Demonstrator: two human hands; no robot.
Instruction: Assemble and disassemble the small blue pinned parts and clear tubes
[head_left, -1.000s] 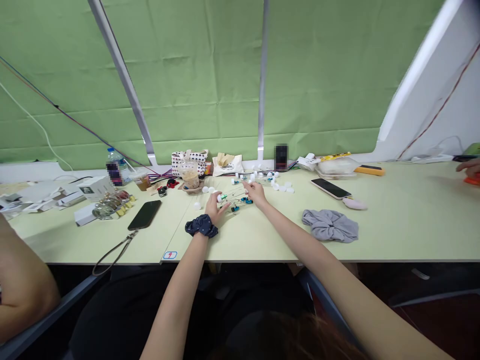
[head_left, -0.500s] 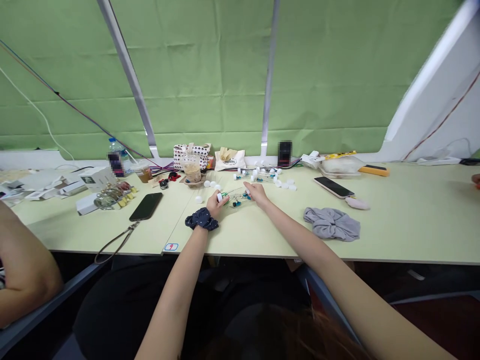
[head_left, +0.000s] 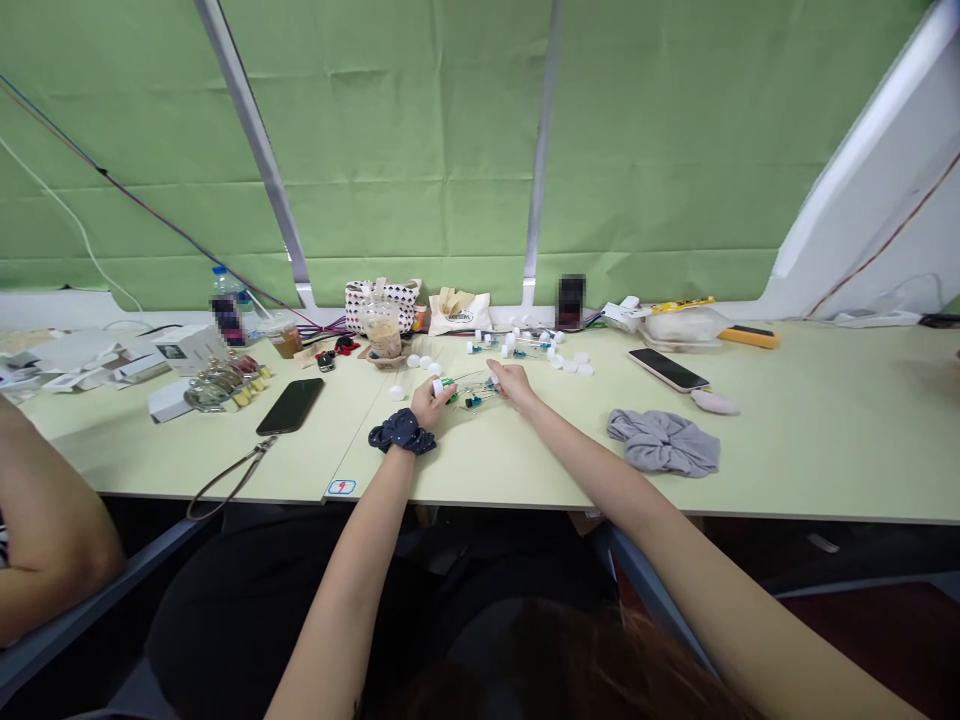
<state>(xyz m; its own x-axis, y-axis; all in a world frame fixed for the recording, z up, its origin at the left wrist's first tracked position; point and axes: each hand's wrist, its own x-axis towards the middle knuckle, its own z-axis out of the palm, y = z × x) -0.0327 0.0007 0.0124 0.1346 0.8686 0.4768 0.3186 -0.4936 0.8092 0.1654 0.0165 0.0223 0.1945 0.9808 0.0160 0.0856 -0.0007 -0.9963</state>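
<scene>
My left hand [head_left: 429, 401], with a dark blue scrunchie [head_left: 402, 432] on the wrist, is closed round a small clear tube with a white cap [head_left: 437, 386]. My right hand [head_left: 510, 381] pinches a small white piece at the other end of the same bunch of thin clear tubes with blue and green ends [head_left: 472, 395], which lies between the two hands on the pale green table [head_left: 525, 460]. Several loose white caps [head_left: 570, 366] and more tubes lie just beyond my right hand.
A black phone with a strap [head_left: 289, 405] lies to the left, another phone [head_left: 667, 369] and a grey scrunchie [head_left: 663, 441] to the right. A drink cup [head_left: 382, 330], small bags, a water bottle [head_left: 227, 312] and boxes line the back. Another person's arm [head_left: 45, 520] is at far left.
My left hand has closed on a white-capped tube and lifted it slightly. My right hand has stayed at the tubes' right end. The view shifted a little.
</scene>
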